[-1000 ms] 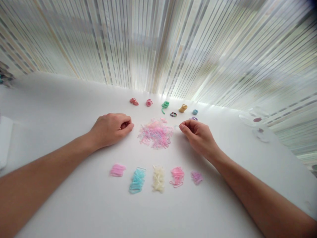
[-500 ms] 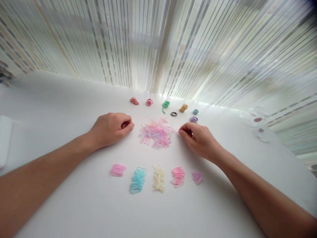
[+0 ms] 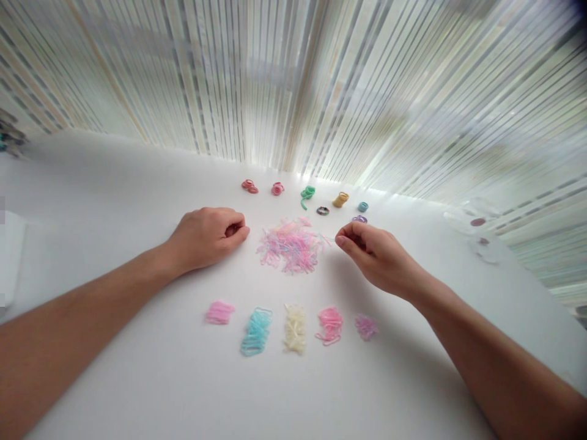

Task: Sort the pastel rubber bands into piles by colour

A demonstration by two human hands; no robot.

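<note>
A loose heap of thin pastel elastic bands (image 3: 291,247), mostly pink, lilac and pale blue, lies between my hands. At its right side my right hand (image 3: 373,253) is closed in a pinch on a thin pale elastic band (image 3: 328,239) that stretches from the heap to the fingertips. My left hand (image 3: 206,237) rests on the table left of the heap, fingers curled shut, with nothing visible in them. Nearer to me lie sorted groups of bands: pink (image 3: 220,313), turquoise (image 3: 256,332), cream (image 3: 294,330), brighter pink (image 3: 330,325) and lilac (image 3: 365,327).
Behind the heap sit small coiled bunches: red (image 3: 249,186), pink (image 3: 277,189), green (image 3: 307,194), mustard (image 3: 340,200), blue (image 3: 362,207) and purple (image 3: 360,219). A dark multicoloured ring (image 3: 323,211) lies among them. Clear plastic pieces (image 3: 483,250) are at right; a string curtain (image 3: 275,79) hangs behind.
My right hand has moved slightly right, away from the heap, and a thin pale band now shows between its fingertips and the heap. My left hand has stayed in place.
</note>
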